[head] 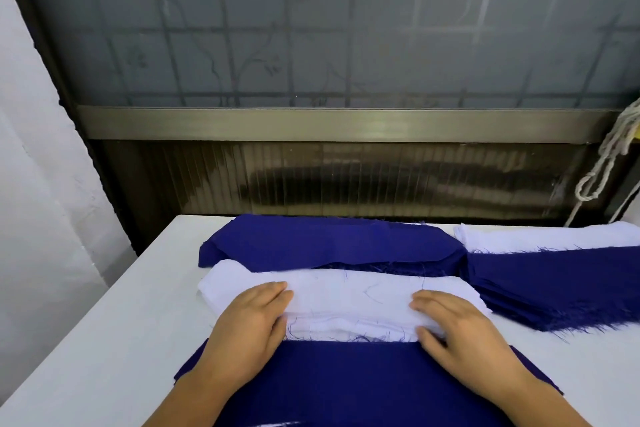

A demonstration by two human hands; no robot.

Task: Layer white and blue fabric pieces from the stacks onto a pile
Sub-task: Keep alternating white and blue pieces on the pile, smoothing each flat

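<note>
A stack of white fabric pieces [349,295] lies in the middle of the white table. My left hand [249,322] rests on its left end and my right hand [460,336] on its right end, thumbs tucked at the near edge of the top white piece. Just in front of me lies a pile topped with a blue piece [346,381]. Behind the white stack sits a stack of blue pieces [329,243]. At the right, another blue stack [561,284] overlaps a white stack [554,236].
The white table [104,340] runs from the left edge to the right. A window with a metal sill [346,123] stands behind it. A white curtain [38,184] hangs at the left. A knotted white cord [602,163] hangs at the right.
</note>
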